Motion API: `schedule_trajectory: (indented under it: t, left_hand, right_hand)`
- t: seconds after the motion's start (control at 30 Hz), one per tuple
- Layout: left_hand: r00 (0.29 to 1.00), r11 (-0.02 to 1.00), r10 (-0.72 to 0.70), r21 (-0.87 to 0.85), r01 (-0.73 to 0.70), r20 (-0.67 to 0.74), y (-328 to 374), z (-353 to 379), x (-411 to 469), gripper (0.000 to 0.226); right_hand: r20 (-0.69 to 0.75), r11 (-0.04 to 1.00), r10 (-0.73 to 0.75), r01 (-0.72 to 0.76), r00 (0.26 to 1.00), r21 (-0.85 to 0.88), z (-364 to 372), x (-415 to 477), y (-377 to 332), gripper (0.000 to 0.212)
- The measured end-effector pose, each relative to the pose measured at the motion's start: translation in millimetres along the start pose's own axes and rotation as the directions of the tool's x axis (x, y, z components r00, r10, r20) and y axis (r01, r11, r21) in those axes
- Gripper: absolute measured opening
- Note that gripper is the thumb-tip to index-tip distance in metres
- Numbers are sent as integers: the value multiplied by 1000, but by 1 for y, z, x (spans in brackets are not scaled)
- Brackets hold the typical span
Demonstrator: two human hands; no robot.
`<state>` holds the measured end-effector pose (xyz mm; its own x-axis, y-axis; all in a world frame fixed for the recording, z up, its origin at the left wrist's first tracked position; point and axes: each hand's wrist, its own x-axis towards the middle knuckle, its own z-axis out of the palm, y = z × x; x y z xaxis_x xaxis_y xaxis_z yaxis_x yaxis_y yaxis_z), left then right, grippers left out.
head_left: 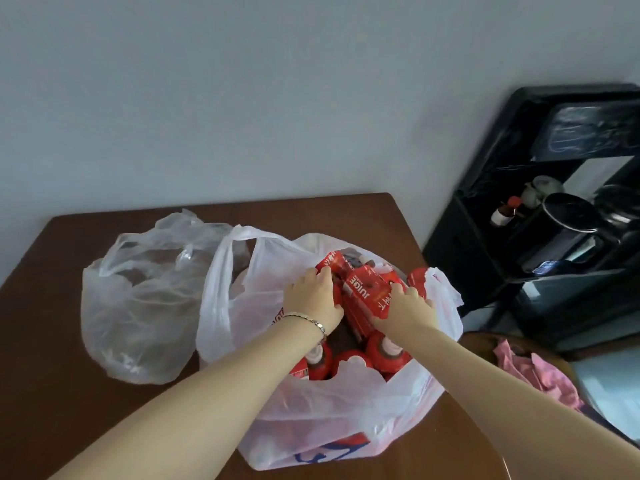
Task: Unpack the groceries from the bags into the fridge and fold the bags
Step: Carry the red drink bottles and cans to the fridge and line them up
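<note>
While a clear bag point(138, 306) sits centre left, red "JUICE" cartons point(363, 294) are gripped by curled fingers point(325, 273) of left hand point(313, 301) and right hand point(408, 310).

Two plastic bags point(138, 306), at least two juice cartons point(367, 292), at least three bottles point(388, 351), one table point(52, 341).

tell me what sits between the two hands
Head view: a red juice carton, held from both sides by the left hand and right hand, inside the white bag.
</note>
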<state>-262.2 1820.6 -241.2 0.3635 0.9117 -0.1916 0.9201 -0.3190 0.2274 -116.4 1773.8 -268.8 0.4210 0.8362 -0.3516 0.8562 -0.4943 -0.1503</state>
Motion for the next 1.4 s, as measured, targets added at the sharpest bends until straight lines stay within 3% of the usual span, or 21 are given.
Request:
schedule_trajectory:
  t: [0.1,0.23,0.37,0.57,0.63,0.7,0.77,0.83,0.93,1.03,1.13,1.3,1.4]
  left_hand:
    - [999,989,35,146,-39,26,-1,3,24,33]
    - [991,953,91,280,-115,95,1,2,33,27]
    - [988,909,146,385,-157,58,-3,-3,19,26]
    - [980,943,194,284,-172,-50,-23,-11,-17,23]
    - [967,953,225,234,-193,-118,-25,-8,-22,21]
    - [950,955,262,190,-229,-168,-24,-6,-24,37]
    - [906,942,321,189,-276,-277,-20,-10,-26,47]
    - [839,919,394,196,-343,-377,-11,-20,-28,42]
    - [804,897,442,206,-392,-398,-1,-34,-31,30]
    - [831,890,455,150,-430,-320,-1,-39,-40,55]
    - [802,836,548,159,-525,-236,-3,-34,-54,72]
    - [739,808,588,185,-560,-329,-3,-34,-64,63]
    - [722,805,592,222,-550,-358,-4,-30,-70,47]
  right_hand:
    - [-18,989,-64,61,998,-138,8,12,1,74]
    - [-11,993,-67,66,998,-96,11,22,5,79]
    - [22,989,-135,136,991,-64,8,28,5,78]
    - [10,946,-231,222,973,237,-2,22,7,79]
    - [-20,925,-263,258,965,279,-9,17,7,71]
    - [-122,893,-295,319,948,316,-19,9,6,53]
    - [-252,851,-283,363,925,379,-34,-2,3,30]
    - [-308,819,-288,400,907,411,-49,-15,-1,22]
    - [-247,803,-389,459,887,380,-66,-34,-3,24]
    - [-147,805,-445,467,883,367,-70,-46,1,25]
    - [-82,792,-482,474,872,385,-68,-59,2,26]
    - [23,756,-549,484,836,441,-73,-72,-3,22]
    - [110,747,-585,481,804,458,-76,-83,-9,17]
